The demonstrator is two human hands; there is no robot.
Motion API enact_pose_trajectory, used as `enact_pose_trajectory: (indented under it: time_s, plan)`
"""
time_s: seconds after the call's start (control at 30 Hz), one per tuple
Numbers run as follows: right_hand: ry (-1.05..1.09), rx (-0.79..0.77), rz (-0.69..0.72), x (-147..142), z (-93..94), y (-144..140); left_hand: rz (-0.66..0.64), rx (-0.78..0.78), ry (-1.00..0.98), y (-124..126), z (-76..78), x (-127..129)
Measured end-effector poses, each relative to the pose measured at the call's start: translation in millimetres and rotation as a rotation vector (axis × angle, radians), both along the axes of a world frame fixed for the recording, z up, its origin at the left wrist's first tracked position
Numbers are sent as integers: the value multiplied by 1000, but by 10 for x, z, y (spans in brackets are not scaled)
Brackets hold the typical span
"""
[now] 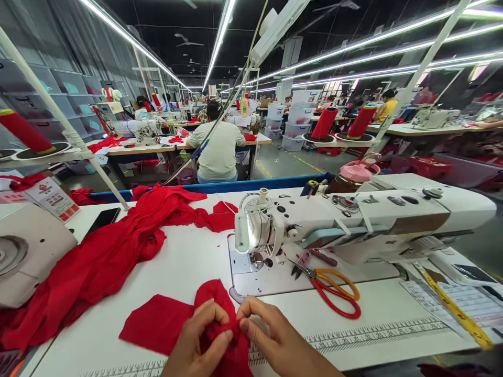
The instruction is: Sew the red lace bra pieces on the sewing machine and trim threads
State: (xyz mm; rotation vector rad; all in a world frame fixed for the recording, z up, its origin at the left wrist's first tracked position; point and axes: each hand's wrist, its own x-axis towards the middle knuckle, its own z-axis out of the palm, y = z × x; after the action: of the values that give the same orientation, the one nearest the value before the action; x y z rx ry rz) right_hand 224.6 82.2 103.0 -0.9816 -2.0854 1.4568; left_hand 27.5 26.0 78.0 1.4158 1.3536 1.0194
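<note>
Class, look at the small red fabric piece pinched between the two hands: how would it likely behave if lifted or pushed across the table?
The red fabric piece would probably droop limply: it already bunches where the left hand and right hand pinch it. It looks thin, so likely light. Pushed, it would probably wrinkle rather than slide whole.

printed ruler scale point(377, 335) along table front edge: tick marks, numerals too small to read | yellow tape measure point(458, 309): markings illegible | red-and-white leaflet point(53, 198) at left: print and logo unreadable | paper form point(467, 301) at right: lines of print illegible
</note>
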Motion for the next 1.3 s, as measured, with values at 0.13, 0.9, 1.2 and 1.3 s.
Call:
enact_pose_trajectory:
  time_s: [0.13,0.9,1.2,1.3]
  plan:
    - [-5,26,-48,100,17,24,-106,-230,-202,149,30,51]
    - [-223,624,43,125,93,-43,-99,-293,-85,190,23,189]
    - [-116,236,1,101,-78,-7,-149,-347,-152,187,-55,185]
    - [-125,118,-40,131,-87,52,-94,-408,-204,213,-119,157]
